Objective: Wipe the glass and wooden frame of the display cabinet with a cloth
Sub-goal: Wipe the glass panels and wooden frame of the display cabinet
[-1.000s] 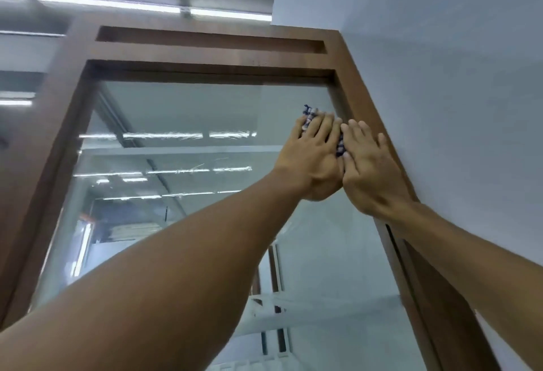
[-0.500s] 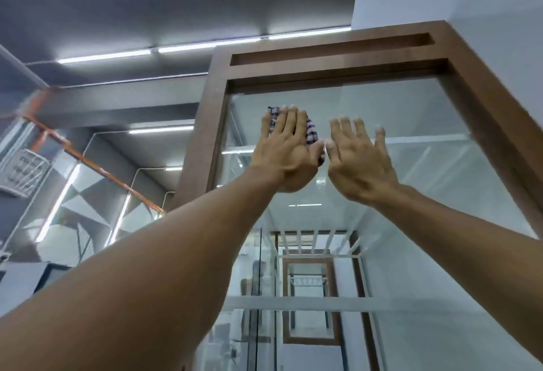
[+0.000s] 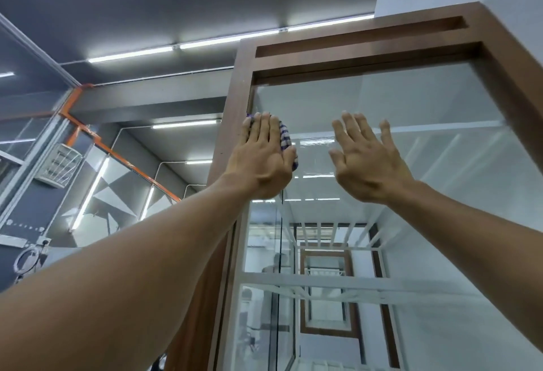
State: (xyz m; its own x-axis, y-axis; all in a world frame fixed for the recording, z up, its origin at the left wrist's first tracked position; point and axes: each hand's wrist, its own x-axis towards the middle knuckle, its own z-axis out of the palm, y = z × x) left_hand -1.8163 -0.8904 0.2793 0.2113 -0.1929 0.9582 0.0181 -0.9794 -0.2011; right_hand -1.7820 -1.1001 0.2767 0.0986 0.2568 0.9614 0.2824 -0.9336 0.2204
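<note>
Hands (image 3: 261, 159) (image 3: 367, 162) flat, left on cloth (image 3: 285, 138)

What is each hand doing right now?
Left hand: open, flat fingers pressing the checked cloth against the glass.
Right hand: open, fingers spread, holding nothing.

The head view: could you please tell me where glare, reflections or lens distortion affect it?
In the head view, ceiling light strips glare white and mirror as streaks on the glass; the wide lens tilts the wooden frame and swells the forearms; the left hand on the checked cloth and the right hand look sharp.
</note>
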